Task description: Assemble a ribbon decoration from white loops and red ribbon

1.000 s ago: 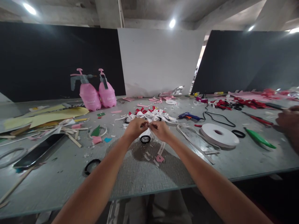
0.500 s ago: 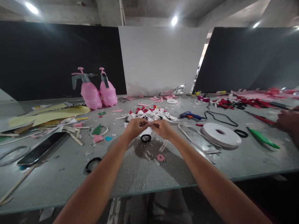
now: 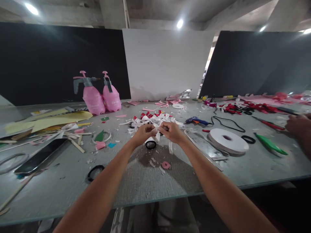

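My left hand [image 3: 143, 133] and my right hand [image 3: 171, 131] meet above the middle of the grey table [image 3: 150, 181], both pinched on a piece of white ribbon [image 3: 156, 133] held between them. A loose end of the ribbon hangs down below my right hand. Just under my hands a small black ring [image 3: 150, 144] lies on the table. Behind them sits a pile of white and red ribbon bows [image 3: 155, 119].
A white ribbon roll [image 3: 228, 140], green scissors [image 3: 269, 144] and a blue glue gun [image 3: 196, 121] lie to the right, where another person's hand [image 3: 297, 126] shows. Two pink spray bottles [image 3: 100, 97], yellow paper, a phone [image 3: 40, 157] and another black ring [image 3: 96, 172] lie left.
My hands have lifted a little and turned the ribbon between them. The hanging ribbon tail has shortened and risen off the table.
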A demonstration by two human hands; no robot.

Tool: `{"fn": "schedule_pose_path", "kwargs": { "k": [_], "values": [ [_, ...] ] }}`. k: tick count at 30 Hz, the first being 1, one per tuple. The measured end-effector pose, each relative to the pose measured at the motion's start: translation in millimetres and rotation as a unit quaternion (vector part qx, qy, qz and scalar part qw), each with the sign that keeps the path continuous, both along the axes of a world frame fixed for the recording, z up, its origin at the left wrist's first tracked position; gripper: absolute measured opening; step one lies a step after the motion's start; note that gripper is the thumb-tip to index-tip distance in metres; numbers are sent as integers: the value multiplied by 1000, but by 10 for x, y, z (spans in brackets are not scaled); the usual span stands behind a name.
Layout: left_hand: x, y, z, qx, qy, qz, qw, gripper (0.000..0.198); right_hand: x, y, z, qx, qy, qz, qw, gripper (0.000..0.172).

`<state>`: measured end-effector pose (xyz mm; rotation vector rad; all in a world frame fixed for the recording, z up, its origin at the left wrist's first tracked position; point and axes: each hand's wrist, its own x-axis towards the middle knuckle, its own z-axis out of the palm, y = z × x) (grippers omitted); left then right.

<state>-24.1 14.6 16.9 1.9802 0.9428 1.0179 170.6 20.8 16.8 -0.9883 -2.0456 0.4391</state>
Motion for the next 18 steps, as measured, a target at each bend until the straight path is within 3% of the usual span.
{"fn": "schedule_pose_path", "kwargs": {
  "k": [3,5,10,13,18],
  "values": [
    [37,8,-21,-43,-50,19,998,39,-10,0,6,113,44,-114,986,17],
    [57,15,-43,-49,-61,54,995,39,-35,-9,4,160,73,-155,972,19],
    [64,39,-91,-55,-69,55,995,37,-153,-43,-44,79,68,-76,992,18],
    [56,39,-97,-49,-60,32,996,36,-192,-38,-85,31,48,-63,996,19],
    [50,16,-85,-14,-10,52,998,33,-156,10,-121,32,16,-62,997,21]
  ]
}}
